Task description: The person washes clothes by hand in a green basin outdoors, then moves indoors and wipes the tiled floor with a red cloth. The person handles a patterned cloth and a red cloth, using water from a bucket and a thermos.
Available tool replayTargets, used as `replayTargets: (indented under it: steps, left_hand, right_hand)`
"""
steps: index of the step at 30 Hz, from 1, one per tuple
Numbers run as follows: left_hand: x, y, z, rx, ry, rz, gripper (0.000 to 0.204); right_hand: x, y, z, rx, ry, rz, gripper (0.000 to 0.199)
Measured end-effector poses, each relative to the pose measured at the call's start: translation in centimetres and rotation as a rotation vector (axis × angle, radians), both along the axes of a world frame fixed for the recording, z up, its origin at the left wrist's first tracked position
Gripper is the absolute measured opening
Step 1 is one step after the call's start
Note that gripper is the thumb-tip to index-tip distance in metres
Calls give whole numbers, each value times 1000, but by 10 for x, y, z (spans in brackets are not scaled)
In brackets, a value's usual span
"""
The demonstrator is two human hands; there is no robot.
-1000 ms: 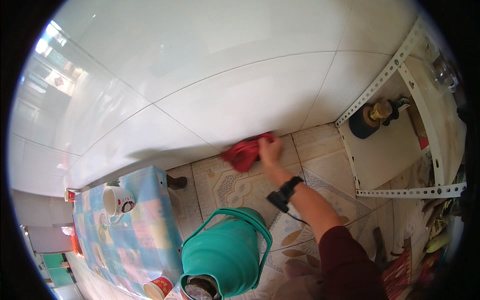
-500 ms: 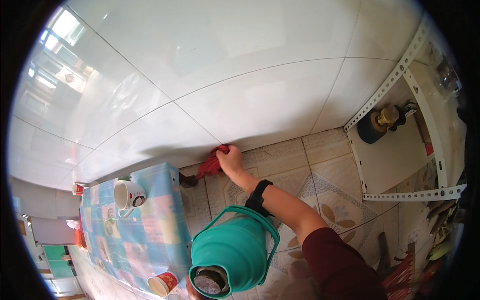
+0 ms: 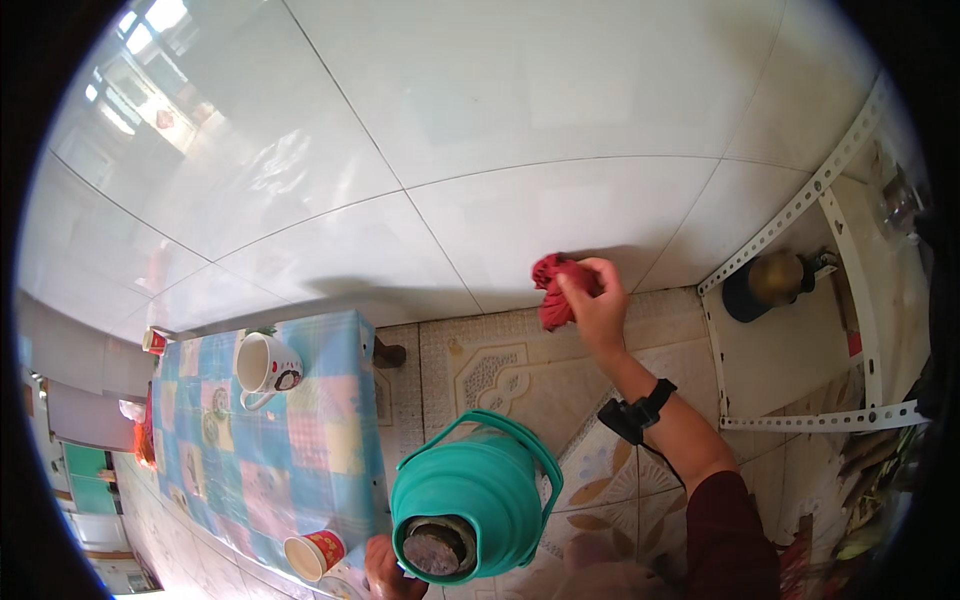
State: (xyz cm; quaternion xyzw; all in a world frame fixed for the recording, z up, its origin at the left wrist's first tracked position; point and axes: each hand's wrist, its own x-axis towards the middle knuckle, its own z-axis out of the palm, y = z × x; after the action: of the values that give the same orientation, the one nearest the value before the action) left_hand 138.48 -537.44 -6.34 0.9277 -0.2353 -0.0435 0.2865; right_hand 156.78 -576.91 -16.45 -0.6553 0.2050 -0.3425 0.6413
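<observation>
My right hand (image 3: pixel 603 312) pinches a crumpled red cloth (image 3: pixel 562 290) just in front of the tiled wall, above the floor. A black band (image 3: pixel 640 410) goes round that wrist. At the lower middle is a teal thermos flask (image 3: pixel 478 492) with a stopper (image 3: pixel 440 547) in its mouth and a loop handle behind. My left hand (image 3: pixel 388 572) is closed at the flask's left side, seemingly on its side grip; the fingers are partly hidden. Beside it, at the table's near edge, a red paper cup (image 3: pixel 314 554) stands.
A table with a checked plastic cover (image 3: pixel 270 450) fills the left, bearing a white mug (image 3: pixel 267 364). A white perforated metal shelf (image 3: pixel 780 395) stands at right, with a dark blue container (image 3: pixel 755 288) on it. Firewood and leaves (image 3: pixel 870 490) lie near the shelf.
My right hand has lifted the red cloth from low by the table's corner and carried it right along the wall. The view has shifted slightly; the left hand stays at the flask.
</observation>
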Motion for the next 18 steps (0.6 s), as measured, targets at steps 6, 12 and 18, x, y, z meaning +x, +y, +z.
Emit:
replayTargets:
  steps: [6, 12, 18]
  left_hand:
    - [4, -11, 6, -27, -117, -16, 43]
    - [4, -3, 8, 65, -121, -95, 43]
    - [2, -2, 6, 96, -99, -86, 39]
  right_hand:
    - [47, 29, 34, -891, -334, 372, 40]
    - [54, 43, -60, -1401, 9, 680, 16]
    - [28, 4, -24, -1242, -245, 386, 19]
